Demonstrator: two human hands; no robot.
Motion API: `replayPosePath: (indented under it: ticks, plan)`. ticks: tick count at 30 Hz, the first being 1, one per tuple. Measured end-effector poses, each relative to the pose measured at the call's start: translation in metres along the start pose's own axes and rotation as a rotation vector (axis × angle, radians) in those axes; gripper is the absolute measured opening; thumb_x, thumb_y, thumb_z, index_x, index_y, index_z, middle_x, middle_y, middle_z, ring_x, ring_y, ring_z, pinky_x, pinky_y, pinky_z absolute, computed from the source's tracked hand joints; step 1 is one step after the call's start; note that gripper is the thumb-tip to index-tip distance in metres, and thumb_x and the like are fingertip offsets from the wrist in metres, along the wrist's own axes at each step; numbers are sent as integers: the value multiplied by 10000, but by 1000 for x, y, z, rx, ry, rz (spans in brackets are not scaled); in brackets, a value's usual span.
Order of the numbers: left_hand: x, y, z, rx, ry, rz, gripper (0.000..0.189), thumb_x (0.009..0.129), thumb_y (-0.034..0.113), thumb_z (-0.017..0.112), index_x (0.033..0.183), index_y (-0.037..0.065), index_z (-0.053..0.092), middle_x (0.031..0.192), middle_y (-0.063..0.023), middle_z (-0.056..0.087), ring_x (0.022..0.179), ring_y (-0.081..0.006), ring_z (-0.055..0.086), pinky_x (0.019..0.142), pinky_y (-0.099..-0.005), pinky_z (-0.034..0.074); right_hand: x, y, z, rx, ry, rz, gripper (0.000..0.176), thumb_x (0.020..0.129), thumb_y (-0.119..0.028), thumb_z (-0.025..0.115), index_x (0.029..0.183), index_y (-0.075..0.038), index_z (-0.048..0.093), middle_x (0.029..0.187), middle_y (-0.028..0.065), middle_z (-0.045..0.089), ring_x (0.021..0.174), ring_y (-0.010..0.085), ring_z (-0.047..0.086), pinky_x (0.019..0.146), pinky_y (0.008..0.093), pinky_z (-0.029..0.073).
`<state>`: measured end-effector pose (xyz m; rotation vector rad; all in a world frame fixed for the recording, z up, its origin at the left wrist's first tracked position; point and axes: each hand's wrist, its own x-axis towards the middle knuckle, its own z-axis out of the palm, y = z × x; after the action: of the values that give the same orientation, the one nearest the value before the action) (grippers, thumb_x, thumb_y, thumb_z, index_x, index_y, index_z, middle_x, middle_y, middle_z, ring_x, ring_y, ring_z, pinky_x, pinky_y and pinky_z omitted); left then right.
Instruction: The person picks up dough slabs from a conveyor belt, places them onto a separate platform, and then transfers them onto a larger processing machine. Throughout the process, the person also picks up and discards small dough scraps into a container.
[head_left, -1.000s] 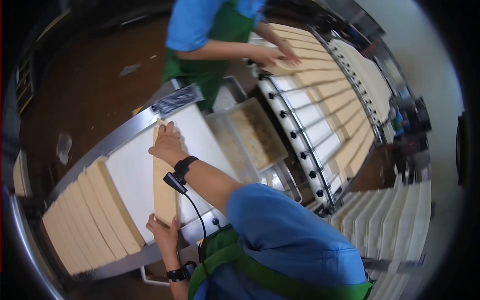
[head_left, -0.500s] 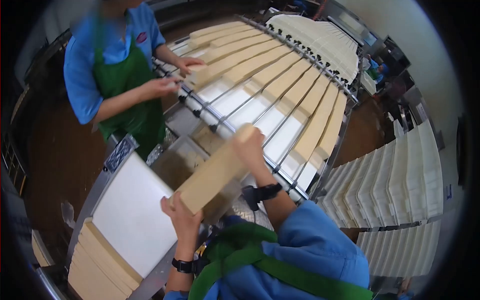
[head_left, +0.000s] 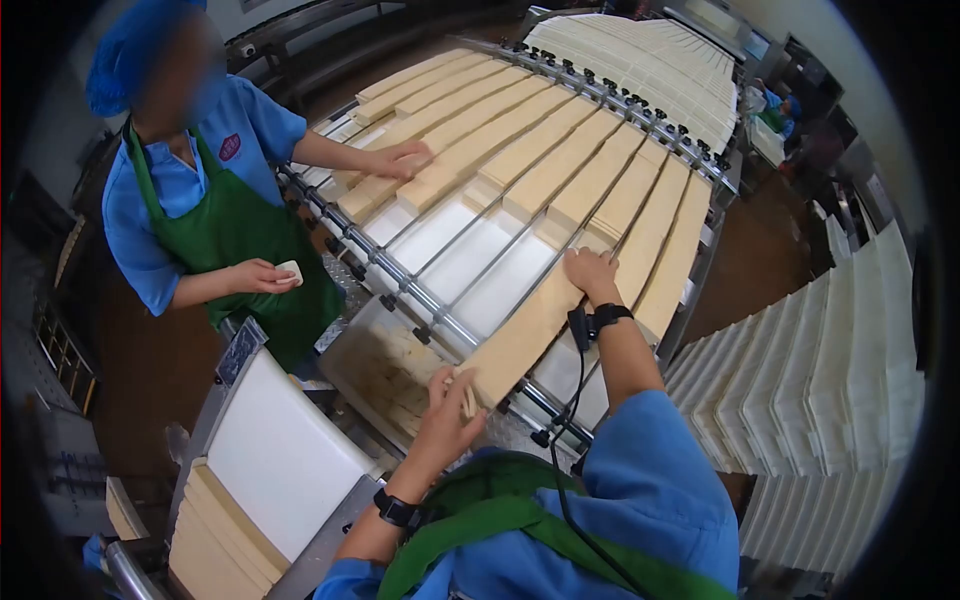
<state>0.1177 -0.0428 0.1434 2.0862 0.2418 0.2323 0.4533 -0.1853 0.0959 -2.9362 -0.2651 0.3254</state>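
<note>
A long pale-yellow block (head_left: 525, 335) lies slanted over the front rail of the rack, in a lane between metal rods. My left hand (head_left: 447, 415) grips its near end, fingers bent around the edge. At its far end, my right hand (head_left: 592, 272) has its fingers wrapped over the top corner. Other long blocks (head_left: 660, 255) fill the lanes beside and beyond it, on a white surface (head_left: 487, 302).
A co-worker (head_left: 215, 200) stands at the left, one hand on a block, the other holding a small white piece (head_left: 289, 272). Below the rail is a bin (head_left: 375, 365) with scraps. Stacked slabs (head_left: 215, 540) rest by a white board (head_left: 275, 430). White stacks (head_left: 810, 370) stand right.
The block in my hands has moved right and forward, from above the bin onto the rack. The co-worker's one hand has moved down and away from the rack with the small piece.
</note>
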Motion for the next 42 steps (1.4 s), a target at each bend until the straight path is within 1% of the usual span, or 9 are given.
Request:
replayPosePath:
  ticks: [10, 21, 24, 28, 31, 32, 34, 37, 42]
  plan:
    - [34, -5, 32, 22, -68, -98, 554, 793, 175, 603, 1301, 100, 395, 1306, -218, 288, 1178, -396, 412, 974, -386, 375, 13, 8, -7, -134, 59, -25, 430, 846, -288, 453, 1134, 17, 548, 1254, 199, 501, 1214, 370, 400, 971, 492, 291]
    - [61, -63, 68, -125, 55, 98, 583, 824, 23, 489, 1375, 123, 328, 1432, -234, 182, 1359, -393, 150, 1089, -421, 205, 5, 24, 47, -49, 196, -144, 876, 842, -567, 494, 1383, 69, 230, 1435, 272, 237, 1333, 426, 200, 1096, 500, 158]
    - [30, -75, 34, -130, 178, 39, 585, 817, 35, 511, 1369, 108, 332, 1403, -233, 222, 1334, -393, 191, 1081, -419, 222, -12, -1, 19, -70, 46, -137, 753, 895, -526, 432, 1398, 5, 254, 1439, 234, 265, 1333, 416, 209, 1087, 491, 190]
    - [-21, -100, 1, 126, 415, -153, 532, 809, 71, 568, 1311, 88, 395, 1342, -222, 305, 1229, -400, 345, 1047, -412, 290, -44, -42, 54, 671, -146, -560, 530, 936, -352, 474, 1326, -1, 402, 1342, 216, 428, 1252, 352, 390, 1048, 405, 292]
    - [-72, -148, 2, 424, 388, -165, 418, 794, 103, 608, 1194, 74, 491, 1203, -159, 444, 1057, -360, 484, 950, -412, 381, -125, -106, 52, 776, -372, -744, 379, 913, -252, 535, 1207, -14, 538, 1229, 188, 543, 1181, 302, 483, 1005, 368, 350]
    - [-88, -164, 6, 538, 359, -119, 348, 781, 108, 603, 1120, 73, 536, 1133, -133, 483, 1031, -328, 497, 913, -402, 394, -143, -121, 56, 757, -473, -816, 374, 883, -241, 571, 1183, -19, 553, 1195, 190, 561, 1138, 315, 510, 983, 367, 371]
    - [-111, -177, 10, 665, 250, -106, 242, 761, 135, 593, 996, 81, 596, 1029, -97, 534, 985, -280, 513, 866, -383, 407, -154, -137, 93, 589, -314, -1120, 347, 851, -240, 593, 1130, -35, 588, 1089, 197, 608, 1027, 329, 573, 905, 378, 431]
    - [-126, -173, 18, 694, 101, -197, 140, 742, 179, 582, 854, 108, 627, 926, -64, 554, 931, -236, 521, 826, -358, 405, -165, -143, 109, 145, -232, -1141, 312, 830, -258, 598, 1067, -56, 619, 936, 172, 651, 881, 328, 622, 784, 396, 481]
    - [-128, -177, 20, 821, 152, -214, 80, 743, 213, 581, 776, 147, 611, 834, -10, 539, 870, -197, 518, 761, -339, 400, -169, -145, 106, 87, -237, -1117, 292, 826, -302, 590, 1016, -85, 638, 818, 101, 676, 766, 296, 645, 671, 404, 492]
